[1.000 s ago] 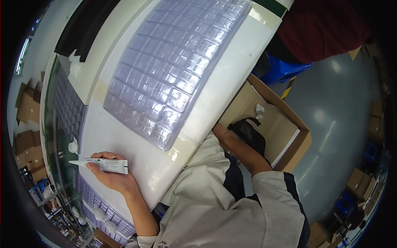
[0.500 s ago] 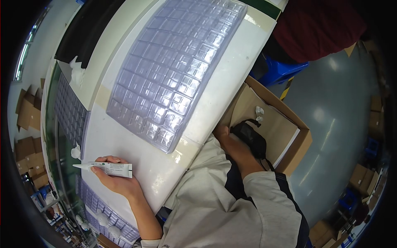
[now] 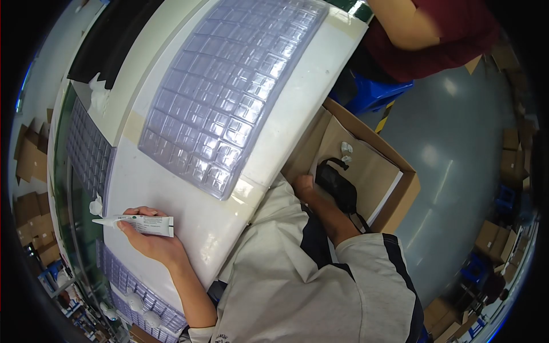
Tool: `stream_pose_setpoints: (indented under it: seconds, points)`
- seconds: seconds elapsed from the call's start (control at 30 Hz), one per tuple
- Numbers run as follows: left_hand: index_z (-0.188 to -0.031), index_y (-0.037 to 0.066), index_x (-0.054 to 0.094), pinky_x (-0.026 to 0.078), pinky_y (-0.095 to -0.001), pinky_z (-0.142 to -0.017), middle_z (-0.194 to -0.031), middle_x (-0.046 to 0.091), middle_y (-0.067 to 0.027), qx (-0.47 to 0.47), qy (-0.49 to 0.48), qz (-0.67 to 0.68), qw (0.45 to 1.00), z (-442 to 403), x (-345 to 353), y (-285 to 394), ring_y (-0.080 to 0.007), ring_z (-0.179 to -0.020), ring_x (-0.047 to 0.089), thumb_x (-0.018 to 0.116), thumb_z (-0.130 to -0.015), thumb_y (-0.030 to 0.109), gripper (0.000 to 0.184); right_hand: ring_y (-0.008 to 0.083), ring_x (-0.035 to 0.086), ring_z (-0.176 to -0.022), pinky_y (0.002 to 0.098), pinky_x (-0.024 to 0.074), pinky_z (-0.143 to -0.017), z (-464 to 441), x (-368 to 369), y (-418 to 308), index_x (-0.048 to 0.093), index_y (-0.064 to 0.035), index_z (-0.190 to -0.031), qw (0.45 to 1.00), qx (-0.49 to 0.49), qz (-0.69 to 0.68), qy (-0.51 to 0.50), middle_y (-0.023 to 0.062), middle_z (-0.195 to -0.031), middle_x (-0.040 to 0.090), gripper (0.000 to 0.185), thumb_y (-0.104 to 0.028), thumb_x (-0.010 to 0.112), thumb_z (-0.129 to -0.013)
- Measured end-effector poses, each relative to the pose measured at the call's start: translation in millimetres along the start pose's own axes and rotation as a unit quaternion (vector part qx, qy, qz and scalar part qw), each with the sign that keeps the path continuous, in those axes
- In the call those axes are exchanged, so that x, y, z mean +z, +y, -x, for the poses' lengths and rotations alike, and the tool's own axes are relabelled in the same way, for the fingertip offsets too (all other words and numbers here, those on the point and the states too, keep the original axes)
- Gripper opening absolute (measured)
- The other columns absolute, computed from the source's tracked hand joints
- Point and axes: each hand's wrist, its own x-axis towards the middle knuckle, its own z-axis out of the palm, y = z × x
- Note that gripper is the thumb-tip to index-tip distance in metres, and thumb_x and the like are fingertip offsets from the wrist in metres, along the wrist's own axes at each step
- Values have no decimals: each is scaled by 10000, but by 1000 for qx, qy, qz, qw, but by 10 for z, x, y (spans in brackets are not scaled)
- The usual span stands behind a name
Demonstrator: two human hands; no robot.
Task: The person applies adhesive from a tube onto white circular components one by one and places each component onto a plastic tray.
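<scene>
My left hand (image 3: 150,243) is closed around a white squeeze tube (image 3: 154,224) with small print and a long pointed nozzle. The tube lies nearly level above the white table (image 3: 134,183), its nozzle pointing left. A crumpled white scrap (image 3: 96,204) is close by the nozzle tip. Low at the right side of the table, my right hand (image 3: 304,187) is beside the cardboard box (image 3: 407,197). Its fingers are mostly hidden, so I cannot see whether it holds anything. A black pouch (image 3: 337,186) with a strap rests in the box near my right forearm.
A large clear plastic tray (image 3: 223,94) with many compartments lies on the table. More trays (image 3: 88,146) sit along the left, one with white round pieces (image 3: 134,303). At upper right a co-worker's arm (image 3: 406,26) and a blue stool (image 3: 374,91) show.
The whole view has shifted, so table, tray and box appear slightly further left and up. A co-worker's bare arm has come into view at the top right. My left hand still holds the tube.
</scene>
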Motion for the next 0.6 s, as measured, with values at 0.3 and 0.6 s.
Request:
stream_pose_setpoints:
  seconds: [0.3,0.6]
  points:
    - [-970,75,502,426,-261,-606,-752,529,-57,52,-13,-25,998,112,15,43,-153,-686,512,406,-1019,429,370,309,698,-814,421,541,-708,916,-757,406,716,-79,-918,867,71,-350,346,178,-844,691,186,-219,608,-863]
    - [-1026,2,578,480,-275,-642,-907,619,-132,32,-257,3,966,967,282,555,-188,-764,594,425,-1001,397,425,84,593,-651,236,497,-626,2920,-2276,-248,647,-25,-1062,715,-378,-508,297,30,-862,666,233,-103,686,-846]
